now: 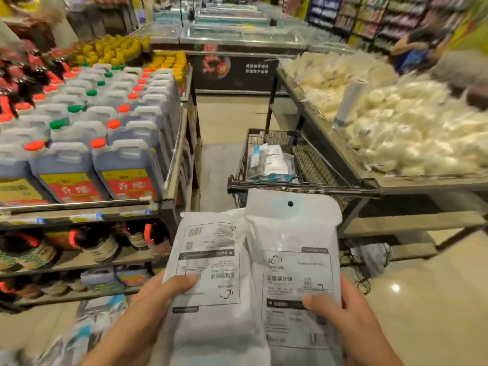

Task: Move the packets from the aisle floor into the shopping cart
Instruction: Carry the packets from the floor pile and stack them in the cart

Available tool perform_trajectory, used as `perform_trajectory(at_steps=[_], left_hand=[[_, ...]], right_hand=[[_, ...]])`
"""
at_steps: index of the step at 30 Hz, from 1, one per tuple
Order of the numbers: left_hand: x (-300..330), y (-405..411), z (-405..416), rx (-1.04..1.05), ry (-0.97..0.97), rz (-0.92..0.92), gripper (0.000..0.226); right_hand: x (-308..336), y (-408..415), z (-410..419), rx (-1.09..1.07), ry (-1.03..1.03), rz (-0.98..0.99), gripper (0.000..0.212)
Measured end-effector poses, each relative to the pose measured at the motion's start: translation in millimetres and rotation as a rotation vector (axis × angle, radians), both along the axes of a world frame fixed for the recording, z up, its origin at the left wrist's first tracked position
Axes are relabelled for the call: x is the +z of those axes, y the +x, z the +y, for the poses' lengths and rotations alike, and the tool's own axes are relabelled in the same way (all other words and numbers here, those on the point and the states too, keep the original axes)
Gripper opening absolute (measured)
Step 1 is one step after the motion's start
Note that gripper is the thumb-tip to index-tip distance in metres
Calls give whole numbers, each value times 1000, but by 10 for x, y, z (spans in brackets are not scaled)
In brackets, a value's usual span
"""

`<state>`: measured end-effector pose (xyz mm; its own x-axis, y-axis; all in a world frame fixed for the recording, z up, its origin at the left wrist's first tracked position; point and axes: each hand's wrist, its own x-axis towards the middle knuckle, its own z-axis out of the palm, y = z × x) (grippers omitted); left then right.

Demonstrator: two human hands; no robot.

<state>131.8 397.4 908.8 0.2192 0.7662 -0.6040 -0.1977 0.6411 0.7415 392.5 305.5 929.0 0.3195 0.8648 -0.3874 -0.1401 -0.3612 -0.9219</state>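
I hold two white packets with printed labels side by side in front of me. My left hand [161, 294] grips the left packet [211, 260] with the thumb on its label. My right hand [340, 310] grips the right packet [293, 233], thumb on top. Just beyond them stands the black wire shopping cart [303, 184], with several similar packets [269, 162] lying in its basket. More packets [89, 326] lie blurred on the aisle floor at the lower left.
A shelf of large dark jugs [87, 143] with red and green caps lines the left side. A table of pale bagged goods [396, 122] stands on the right, close to the cart. Freezer chests [237, 40] lie ahead. A person [414, 46] stands far right.
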Motion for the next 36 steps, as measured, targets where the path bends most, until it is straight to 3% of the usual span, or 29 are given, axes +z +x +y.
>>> perform_trajectory(at_steps=[4, 8, 12, 22, 29, 36], left_hand=[[155, 632, 213, -49, 54, -7, 44], [248, 1014, 545, -86, 123, 37, 62], [218, 1266, 997, -110, 160, 65, 50], [144, 1946, 2324, -165, 65, 96, 35], [81, 2409, 3349, -213, 26, 113, 41], [-82, 2910, 4123, -201, 19, 104, 39]], right_hand=[[114, 611, 300, -1, 5, 60, 48], [78, 1017, 598, -11, 7, 5, 41], [-9, 1203, 976, -11, -4, -16, 40], [-50, 1687, 2139, -139, -73, -75, 54], [-117, 2066, 2872, -252, -142, -108, 49], [-238, 2617, 3704, -194, -126, -110, 49]])
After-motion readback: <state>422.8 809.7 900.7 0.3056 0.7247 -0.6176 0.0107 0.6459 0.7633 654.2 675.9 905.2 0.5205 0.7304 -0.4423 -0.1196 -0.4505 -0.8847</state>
